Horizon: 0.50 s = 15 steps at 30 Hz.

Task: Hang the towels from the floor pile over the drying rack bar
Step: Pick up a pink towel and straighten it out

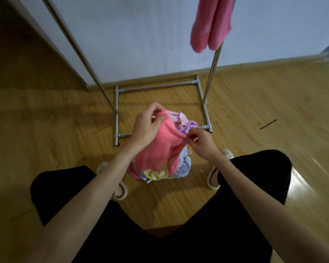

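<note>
Pink towel (160, 147) pinched by both hands' fingers (160, 118), pile (180, 166) beneath mostly hidden

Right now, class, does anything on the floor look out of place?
A thin dark stick lies loose on the wooden floor, right of the rack base, apart from the towel pile. It belongs to nothing nearby; what it is cannot be told.

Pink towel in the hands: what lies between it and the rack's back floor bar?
Head view: lilac towels from the pile, then bare wooden floor.
</note>
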### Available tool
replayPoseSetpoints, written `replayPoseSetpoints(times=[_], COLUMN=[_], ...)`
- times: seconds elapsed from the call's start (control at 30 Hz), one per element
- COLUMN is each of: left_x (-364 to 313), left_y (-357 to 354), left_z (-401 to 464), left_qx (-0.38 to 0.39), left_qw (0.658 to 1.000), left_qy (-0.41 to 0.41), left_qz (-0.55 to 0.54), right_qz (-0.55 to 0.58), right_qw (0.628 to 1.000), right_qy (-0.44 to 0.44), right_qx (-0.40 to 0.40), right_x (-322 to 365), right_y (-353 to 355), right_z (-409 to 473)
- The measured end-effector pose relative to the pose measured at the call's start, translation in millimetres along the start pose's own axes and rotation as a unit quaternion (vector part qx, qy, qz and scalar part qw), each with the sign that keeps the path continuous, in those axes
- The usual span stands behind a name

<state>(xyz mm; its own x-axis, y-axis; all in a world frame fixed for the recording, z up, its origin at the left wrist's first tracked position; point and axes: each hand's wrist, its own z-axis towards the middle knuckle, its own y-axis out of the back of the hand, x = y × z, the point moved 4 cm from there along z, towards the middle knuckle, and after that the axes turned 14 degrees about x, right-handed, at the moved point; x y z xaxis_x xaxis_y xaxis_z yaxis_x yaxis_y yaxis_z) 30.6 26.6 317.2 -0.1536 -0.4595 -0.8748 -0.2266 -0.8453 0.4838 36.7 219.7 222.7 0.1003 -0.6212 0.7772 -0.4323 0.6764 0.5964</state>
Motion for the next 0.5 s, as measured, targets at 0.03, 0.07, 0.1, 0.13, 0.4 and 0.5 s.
replayPoseSetpoints(times=[0.03,0.07,0.1,0.13,0.4,0.5], left_x=[-9.8,-16.1,-24.9,-34.3,-99.3,-116.9], left_y=[3.3,5.7,9.5,13.5,48.2,59.8], left_z=[-3.1,-3.6,-5.9,-8.7,-18.0,-14.6], left_qx=[-0.009,-0.017,-0.027,-0.036,-0.108,-0.153], left_qw=[1.000,1.000,1.000,0.999,0.987,0.967], left_qy=[-0.002,-0.001,-0.005,-0.008,0.004,0.023], left_qz=[-0.001,-0.005,-0.010,-0.017,-0.122,-0.202], right_qz=[-0.003,0.003,0.013,0.023,0.013,-0.021], right_qw=[1.000,1.000,0.999,0.999,0.986,0.987], right_qy=[0.008,0.015,0.029,0.042,0.129,0.127], right_qx=[0.001,-0.001,-0.011,-0.021,0.100,0.100], right_x=[6.4,10.0,16.7,24.3,88.6,97.7], right_y=[3.0,4.6,6.7,8.5,19.3,15.1], right_z=[-4.0,-5.5,-9.5,-15.2,-57.5,-58.7])
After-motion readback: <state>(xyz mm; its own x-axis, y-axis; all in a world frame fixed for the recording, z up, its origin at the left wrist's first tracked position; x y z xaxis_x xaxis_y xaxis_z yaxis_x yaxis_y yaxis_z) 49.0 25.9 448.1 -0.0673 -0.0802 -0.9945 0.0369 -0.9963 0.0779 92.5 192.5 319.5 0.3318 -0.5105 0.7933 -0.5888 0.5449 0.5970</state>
